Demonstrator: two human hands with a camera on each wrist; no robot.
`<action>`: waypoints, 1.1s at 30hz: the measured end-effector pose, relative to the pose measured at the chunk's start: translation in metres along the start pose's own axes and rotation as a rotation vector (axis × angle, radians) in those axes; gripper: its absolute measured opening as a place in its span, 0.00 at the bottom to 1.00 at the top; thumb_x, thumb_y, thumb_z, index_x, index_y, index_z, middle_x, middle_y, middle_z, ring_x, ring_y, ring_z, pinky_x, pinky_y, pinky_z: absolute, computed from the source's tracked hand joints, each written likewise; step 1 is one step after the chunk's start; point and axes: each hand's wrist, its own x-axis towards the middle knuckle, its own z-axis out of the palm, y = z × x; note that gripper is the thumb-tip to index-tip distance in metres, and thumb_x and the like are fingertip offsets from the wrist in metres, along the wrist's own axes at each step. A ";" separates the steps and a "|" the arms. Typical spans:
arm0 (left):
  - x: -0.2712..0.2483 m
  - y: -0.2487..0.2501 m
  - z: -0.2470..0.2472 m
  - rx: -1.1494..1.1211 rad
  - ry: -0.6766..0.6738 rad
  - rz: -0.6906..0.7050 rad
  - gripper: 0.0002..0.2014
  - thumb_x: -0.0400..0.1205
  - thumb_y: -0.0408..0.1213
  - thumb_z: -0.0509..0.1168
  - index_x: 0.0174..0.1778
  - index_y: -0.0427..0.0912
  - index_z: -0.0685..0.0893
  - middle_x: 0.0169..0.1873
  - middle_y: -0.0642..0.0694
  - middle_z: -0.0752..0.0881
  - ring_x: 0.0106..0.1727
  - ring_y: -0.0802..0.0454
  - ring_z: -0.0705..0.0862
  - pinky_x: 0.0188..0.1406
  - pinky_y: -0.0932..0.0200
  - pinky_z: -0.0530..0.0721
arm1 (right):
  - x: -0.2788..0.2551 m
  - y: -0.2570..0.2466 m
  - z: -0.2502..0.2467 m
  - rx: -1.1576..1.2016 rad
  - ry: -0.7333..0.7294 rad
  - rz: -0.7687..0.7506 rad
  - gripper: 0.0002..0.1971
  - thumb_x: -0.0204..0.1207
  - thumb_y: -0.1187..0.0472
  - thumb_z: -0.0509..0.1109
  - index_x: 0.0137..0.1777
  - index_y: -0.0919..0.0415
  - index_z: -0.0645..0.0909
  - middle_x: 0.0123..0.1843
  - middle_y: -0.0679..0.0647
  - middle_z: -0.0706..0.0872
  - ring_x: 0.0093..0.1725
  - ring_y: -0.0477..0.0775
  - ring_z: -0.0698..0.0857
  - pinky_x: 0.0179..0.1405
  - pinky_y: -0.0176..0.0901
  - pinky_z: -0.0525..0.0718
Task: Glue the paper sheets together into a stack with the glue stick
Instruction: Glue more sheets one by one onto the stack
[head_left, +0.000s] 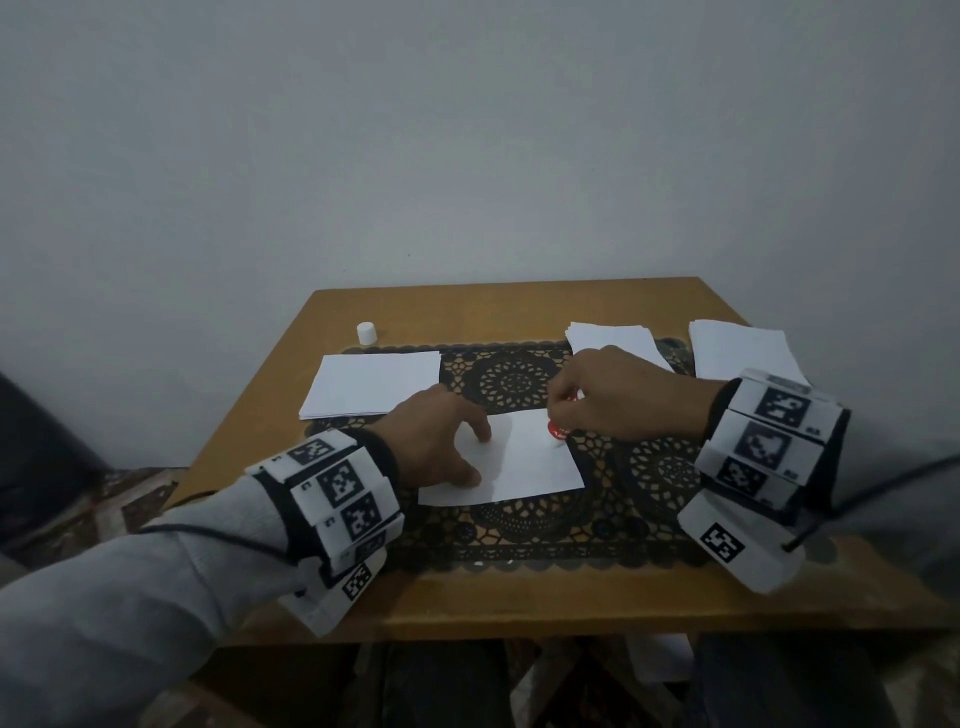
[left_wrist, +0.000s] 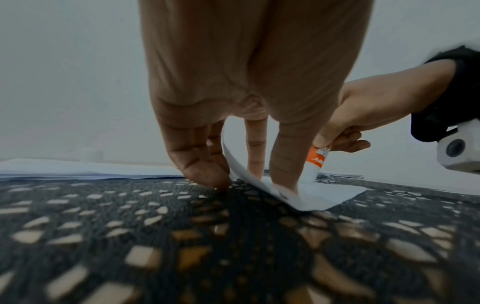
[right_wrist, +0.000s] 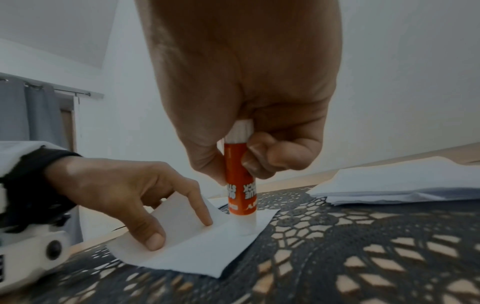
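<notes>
Your right hand (head_left: 618, 395) grips the glue stick (right_wrist: 240, 185) tip-down while straight left fingers (right_wrist: 205, 216) pin the sheet (head_left: 535, 462): spread glue, then add another.

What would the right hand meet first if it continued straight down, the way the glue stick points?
The right hand holds the glue stick upright, tip down on the paper sheet. Straight down, the stick already meets that sheet, with the lace mat directly beneath.

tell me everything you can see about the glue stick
The glue stick is an orange tube with white lettering, a white ribbed twist base at the top and a white collar at the bottom. It is uncapped, upright, tip down on the paper sheet. The right hand grips its upper part.
</notes>
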 end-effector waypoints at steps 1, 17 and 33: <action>0.000 0.000 0.000 0.008 -0.001 -0.001 0.22 0.73 0.47 0.76 0.63 0.55 0.82 0.64 0.49 0.76 0.61 0.51 0.73 0.54 0.62 0.70 | -0.003 -0.001 0.000 -0.007 -0.017 -0.008 0.11 0.77 0.55 0.68 0.40 0.57 0.91 0.41 0.49 0.91 0.40 0.55 0.87 0.45 0.58 0.87; 0.002 -0.006 -0.001 0.037 0.011 0.044 0.24 0.70 0.51 0.77 0.62 0.58 0.84 0.55 0.51 0.72 0.59 0.50 0.72 0.57 0.56 0.74 | -0.036 0.004 -0.058 -0.077 -0.301 -0.043 0.08 0.83 0.55 0.66 0.56 0.51 0.85 0.47 0.48 0.89 0.47 0.47 0.86 0.53 0.48 0.83; 0.009 -0.007 -0.007 0.047 -0.049 0.096 0.23 0.69 0.52 0.77 0.59 0.55 0.84 0.59 0.51 0.76 0.61 0.49 0.72 0.61 0.51 0.77 | 0.102 0.023 -0.032 0.321 0.464 0.244 0.12 0.73 0.59 0.75 0.49 0.61 0.75 0.46 0.55 0.86 0.33 0.49 0.87 0.27 0.40 0.84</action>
